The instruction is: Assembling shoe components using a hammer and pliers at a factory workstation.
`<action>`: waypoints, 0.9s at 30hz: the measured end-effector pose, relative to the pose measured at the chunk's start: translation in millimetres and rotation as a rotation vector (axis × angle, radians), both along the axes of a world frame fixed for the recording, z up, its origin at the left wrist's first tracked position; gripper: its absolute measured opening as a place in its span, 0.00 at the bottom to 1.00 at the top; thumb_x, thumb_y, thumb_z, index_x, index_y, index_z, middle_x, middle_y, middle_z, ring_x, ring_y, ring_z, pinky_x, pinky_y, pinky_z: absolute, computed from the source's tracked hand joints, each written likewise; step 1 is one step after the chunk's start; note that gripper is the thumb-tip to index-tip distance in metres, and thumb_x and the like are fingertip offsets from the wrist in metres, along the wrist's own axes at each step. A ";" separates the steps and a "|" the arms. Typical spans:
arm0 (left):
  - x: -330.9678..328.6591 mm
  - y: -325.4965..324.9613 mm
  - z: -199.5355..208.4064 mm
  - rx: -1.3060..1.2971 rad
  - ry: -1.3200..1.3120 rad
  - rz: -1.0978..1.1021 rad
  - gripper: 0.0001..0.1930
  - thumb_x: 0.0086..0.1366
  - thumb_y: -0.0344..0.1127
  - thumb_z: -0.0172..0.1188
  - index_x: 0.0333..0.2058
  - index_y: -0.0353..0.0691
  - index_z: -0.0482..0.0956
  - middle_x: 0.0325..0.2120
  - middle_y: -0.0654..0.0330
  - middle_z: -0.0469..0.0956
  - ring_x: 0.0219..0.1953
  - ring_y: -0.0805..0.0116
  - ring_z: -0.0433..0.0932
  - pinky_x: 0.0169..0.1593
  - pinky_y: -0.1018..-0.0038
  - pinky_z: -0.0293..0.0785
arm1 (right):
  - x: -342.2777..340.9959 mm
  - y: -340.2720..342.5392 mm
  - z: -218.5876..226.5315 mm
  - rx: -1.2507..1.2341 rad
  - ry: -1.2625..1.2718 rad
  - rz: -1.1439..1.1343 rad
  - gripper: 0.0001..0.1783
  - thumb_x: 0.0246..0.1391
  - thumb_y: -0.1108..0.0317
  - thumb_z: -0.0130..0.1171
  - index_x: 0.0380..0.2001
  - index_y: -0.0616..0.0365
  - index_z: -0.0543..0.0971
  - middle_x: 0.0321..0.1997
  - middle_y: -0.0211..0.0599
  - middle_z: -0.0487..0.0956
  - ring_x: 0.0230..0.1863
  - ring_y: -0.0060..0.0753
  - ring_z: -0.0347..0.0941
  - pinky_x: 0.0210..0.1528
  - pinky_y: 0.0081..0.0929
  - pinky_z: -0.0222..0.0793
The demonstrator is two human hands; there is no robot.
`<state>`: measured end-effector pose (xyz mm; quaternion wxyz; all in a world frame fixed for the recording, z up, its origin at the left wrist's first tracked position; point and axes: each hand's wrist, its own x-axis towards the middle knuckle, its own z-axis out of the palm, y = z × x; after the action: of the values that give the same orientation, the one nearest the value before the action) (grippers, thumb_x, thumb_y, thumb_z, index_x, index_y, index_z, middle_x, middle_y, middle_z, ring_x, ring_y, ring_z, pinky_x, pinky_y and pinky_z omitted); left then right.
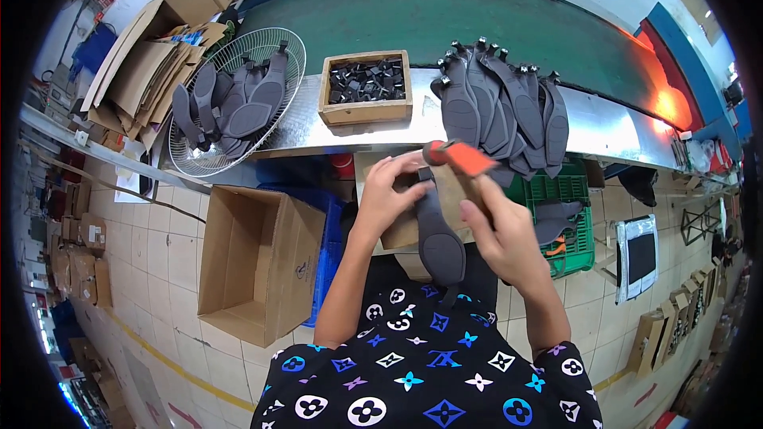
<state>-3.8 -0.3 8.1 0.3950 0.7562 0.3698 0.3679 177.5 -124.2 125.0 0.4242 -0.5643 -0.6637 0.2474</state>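
While a sole [441, 246] is pinched by the left hand [391, 197], a blurred orange tool [470, 160] is seemingly clasped by the right hand [510, 240].

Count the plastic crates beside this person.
2: the blue crate, largely hidden by the open cardboard box to the left, and the green crate to the right of the right hand. More may be hidden under the bench.

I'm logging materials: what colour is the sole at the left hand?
The sole is dark grey, clearest in the head view.

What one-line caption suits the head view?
Left hand holds a grey shoe sole; right hand holds a blurred orange tool.
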 end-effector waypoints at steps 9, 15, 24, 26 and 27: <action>-11.5 -15.4 3.4 0.113 0.377 0.000 0.66 0.55 0.59 0.69 0.71 0.30 0.27 0.62 0.69 0.72 0.72 0.59 0.56 0.72 0.41 0.23 | 5.1 -32.5 -25.5 0.244 0.068 -0.002 0.20 0.62 0.65 0.57 0.52 0.66 0.71 0.18 0.33 0.70 0.15 0.31 0.68 0.23 0.31 0.69; -13.2 -15.3 -7.2 0.123 0.423 0.026 0.55 0.54 0.59 0.69 0.72 0.40 0.49 0.68 0.52 0.62 0.72 0.59 0.56 0.72 0.41 0.22 | 5.3 -6.7 3.2 0.153 -0.247 -0.020 0.23 0.58 0.74 0.57 0.56 0.68 0.68 0.40 0.58 0.78 0.34 0.59 0.79 0.33 0.43 0.76; -13.4 -18.5 3.8 0.203 0.418 -0.009 0.36 0.59 0.53 0.67 0.64 0.50 0.71 0.59 0.64 0.76 0.72 0.57 0.57 0.71 0.44 0.18 | 2.7 -5.4 -31.2 -0.106 -0.156 0.024 0.12 0.63 0.68 0.56 0.43 0.66 0.69 0.24 0.60 0.77 0.27 0.66 0.75 0.27 0.49 0.71; -11.5 -6.3 5.4 0.277 0.385 0.011 0.28 0.60 0.48 0.66 0.59 0.50 0.76 0.56 0.64 0.78 0.70 0.57 0.61 0.72 0.45 0.25 | 5.1 -12.6 -1.0 -0.100 -0.187 0.015 0.10 0.63 0.70 0.56 0.43 0.65 0.69 0.26 0.58 0.78 0.28 0.64 0.76 0.27 0.48 0.70; -10.8 -6.3 6.6 0.336 0.363 0.015 0.21 0.61 0.42 0.65 0.53 0.50 0.82 0.53 0.63 0.81 0.68 0.58 0.65 0.73 0.47 0.32 | 10.1 -4.8 6.4 -0.095 -0.184 0.003 0.11 0.63 0.70 0.56 0.44 0.65 0.70 0.28 0.57 0.79 0.31 0.61 0.78 0.29 0.46 0.71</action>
<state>-14.6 -6.6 14.6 0.1881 0.8621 0.3741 0.2855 187.5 -129.0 131.3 0.3338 -0.6031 -0.6881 0.2266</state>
